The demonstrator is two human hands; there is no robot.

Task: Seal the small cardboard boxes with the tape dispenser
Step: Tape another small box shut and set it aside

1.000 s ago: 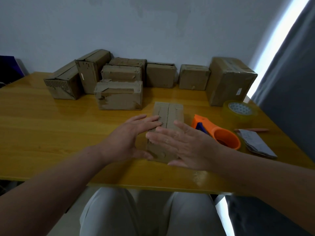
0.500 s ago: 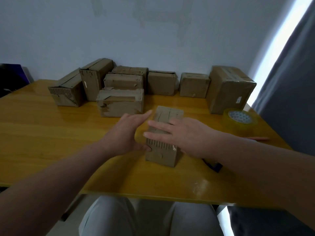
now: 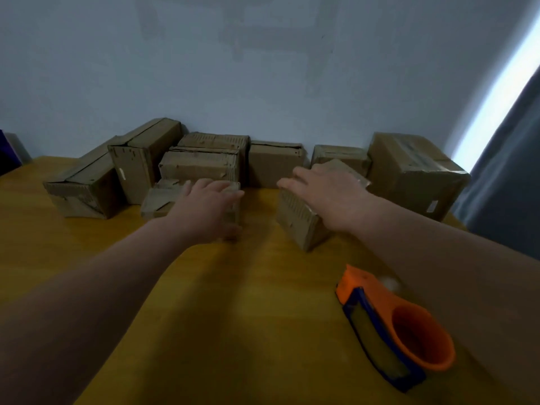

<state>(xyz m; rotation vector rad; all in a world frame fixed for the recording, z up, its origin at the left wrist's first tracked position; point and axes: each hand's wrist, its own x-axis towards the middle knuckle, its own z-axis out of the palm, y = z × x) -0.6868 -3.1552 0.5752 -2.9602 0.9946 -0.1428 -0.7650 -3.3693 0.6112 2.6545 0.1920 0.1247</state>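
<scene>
Since a half-second ago I have pushed the small box [image 3: 295, 220] away from me toward the back row [image 3: 274, 163], uncovering the tape dispenser [image 3: 391, 325], and my left hand [image 3: 210, 203] has gone to the next box [image 3: 159, 200]. My right hand [image 3: 330, 194] lies on the tipped small box with its fingers straight, while my left lies across the next box with the thumb down its near face, and I cannot tell if it truly holds. I judge one box finished and most still unsealed, and the bare table [image 3: 263, 287] between my arms leaves room to draw the next one in, with the dispenser lying near at my right.
</scene>
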